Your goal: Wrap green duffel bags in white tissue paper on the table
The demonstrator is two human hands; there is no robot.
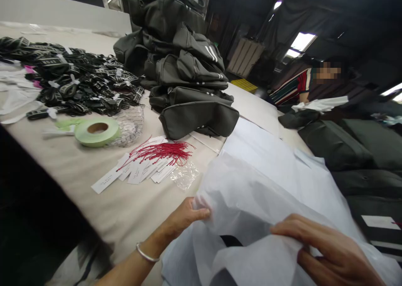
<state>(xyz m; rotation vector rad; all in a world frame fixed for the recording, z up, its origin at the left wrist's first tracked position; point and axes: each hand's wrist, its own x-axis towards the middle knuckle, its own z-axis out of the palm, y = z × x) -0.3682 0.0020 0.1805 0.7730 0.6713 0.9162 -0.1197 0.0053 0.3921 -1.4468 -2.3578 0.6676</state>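
My left hand (191, 210), with a silver bangle at its wrist, pinches the edge of a thin, white, translucent plastic bag (238, 189). Its fingertips show faintly through the film. On the right, my right hand (326, 248) grips another edge of the same bag, fingers curled over it. Between the hands the bag gapes in loose folds, and a small dark patch shows in the gap; what it is I cannot tell. Beneath and beyond lie flat white sheets (260, 148). Left of the bag are white paper tags (138, 171) with red strings (163, 152).
Dark bags (197, 114) rise in a tall stack at the back. A green tape roll (97, 131) lies near heaped black straps (75, 81). More dark bags (339, 143) lie along the right. Across the table, a person in a striped sleeve (292, 87) handles white material (323, 104).
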